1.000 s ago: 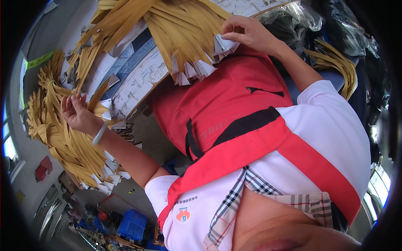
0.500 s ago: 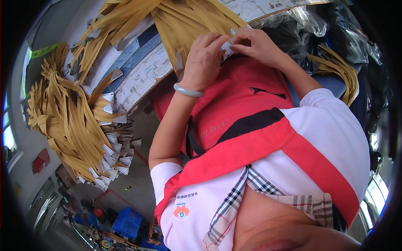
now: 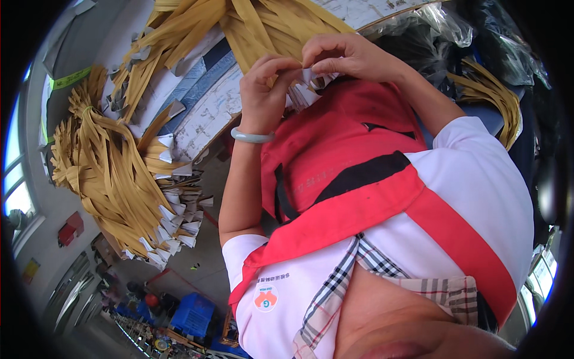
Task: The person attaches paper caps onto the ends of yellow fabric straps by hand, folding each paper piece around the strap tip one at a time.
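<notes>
My left hand point(image 3: 267, 88), with a pale bangle point(image 3: 252, 136) at the wrist, pinches the white end of a tan strip point(image 3: 307, 75) between thumb and fingertips. Close against it, my right hand point(image 3: 354, 58) has its thumb and forefinger closed on the same white end. The fingers partly cover what they hold. Below them, several white strip ends point(image 3: 301, 97) hang over the table edge, against my red apron point(image 3: 353, 131). A fan of long tan strips point(image 3: 263, 30) lies on the table beyond both hands.
The worn white table point(image 3: 209, 116) curves around my front, with blue denim pieces point(image 3: 197, 78) on it. A thick bundle of tan strips point(image 3: 113, 173) hangs at the left. Clear plastic bags point(image 3: 442, 27) and more tan strips point(image 3: 499, 105) lie at the right.
My left hand has moved slightly left and down, and its fingers now meet my right hand's fingertips. My right hand has shifted slightly left. More white strip ends show below them.
</notes>
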### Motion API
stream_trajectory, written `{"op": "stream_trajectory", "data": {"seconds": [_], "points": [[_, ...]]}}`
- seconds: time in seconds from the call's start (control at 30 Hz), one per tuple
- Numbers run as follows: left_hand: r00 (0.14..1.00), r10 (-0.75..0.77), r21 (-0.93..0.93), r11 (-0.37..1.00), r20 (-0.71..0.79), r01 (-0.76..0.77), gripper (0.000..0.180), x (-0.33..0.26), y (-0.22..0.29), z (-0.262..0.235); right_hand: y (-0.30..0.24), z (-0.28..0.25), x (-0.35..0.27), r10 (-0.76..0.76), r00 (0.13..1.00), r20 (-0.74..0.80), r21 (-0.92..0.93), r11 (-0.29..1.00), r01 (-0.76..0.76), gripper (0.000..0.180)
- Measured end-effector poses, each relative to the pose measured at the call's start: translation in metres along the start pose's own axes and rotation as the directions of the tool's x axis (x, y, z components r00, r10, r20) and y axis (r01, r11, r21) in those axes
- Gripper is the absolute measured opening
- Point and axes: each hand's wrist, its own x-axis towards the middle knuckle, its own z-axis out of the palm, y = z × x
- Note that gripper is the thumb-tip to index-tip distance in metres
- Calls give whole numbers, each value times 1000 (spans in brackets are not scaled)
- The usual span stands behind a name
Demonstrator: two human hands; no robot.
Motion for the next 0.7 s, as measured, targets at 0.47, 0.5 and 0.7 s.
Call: {"op": "stream_trajectory", "data": {"seconds": [0.47, 0.5, 0.7], "points": [[955, -240, -566, 818, -177, 101, 12, -14, -1, -19, -9, 37, 42, -171, 984, -53, 167, 970, 178, 15], [963, -239, -569, 813, -126, 127, 12, -16, -1, -20, -8, 36, 42, -202, 979, -23, 124, 971, 203, 12], [960, -239, -542, 792, 147, 281, 15, -8, 7, -45, -6, 25, 47, -260, 965, -24, 93, 961, 261, 6]]}}
